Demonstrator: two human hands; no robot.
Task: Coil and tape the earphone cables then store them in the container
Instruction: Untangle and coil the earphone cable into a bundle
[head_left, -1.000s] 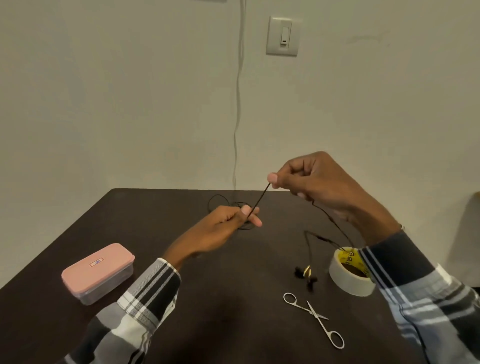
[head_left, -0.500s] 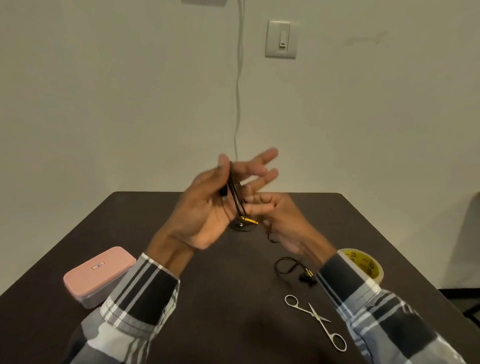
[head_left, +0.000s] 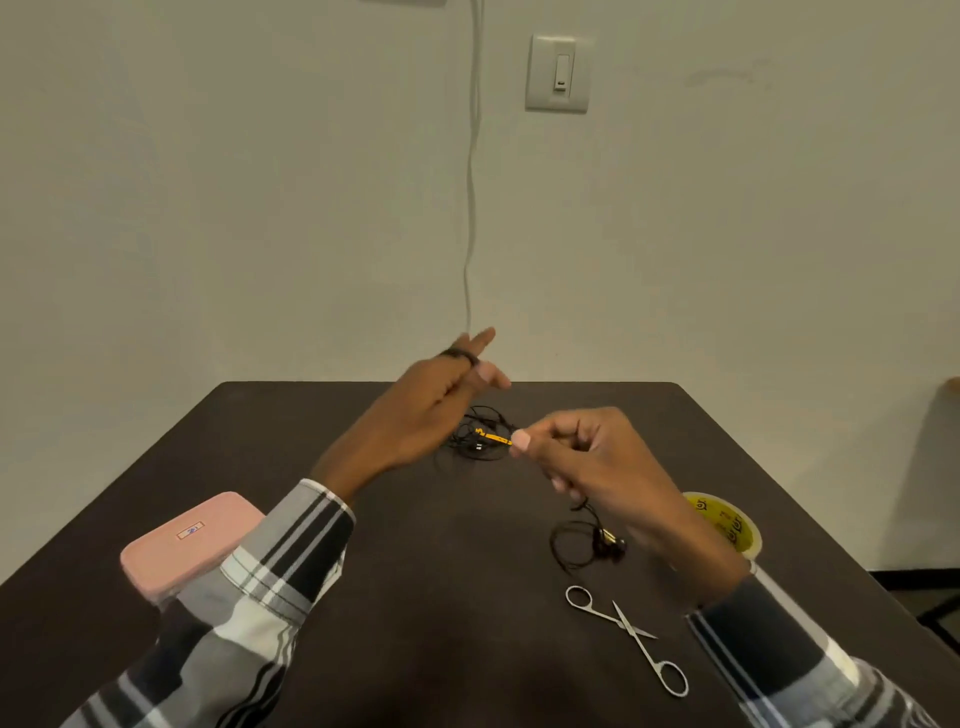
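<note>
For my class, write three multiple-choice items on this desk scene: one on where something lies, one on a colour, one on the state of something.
1. Where do the scissors lie?
A. on the pink container
B. on the table near the right forearm
C. in the left hand

2. What colour is the lid of the container?
A. pink
B. blue
C. green

3. What state is the container in?
A. lid off
B. tipped on its side
C. closed, lid on

Answers:
1. B: the scissors rest flat on the dark table, just in front of the tape roll.
2. A: its top is plainly pink.
3. C: the lid sits squarely on it, and the earphone cable still lies loose on the table.
</note>
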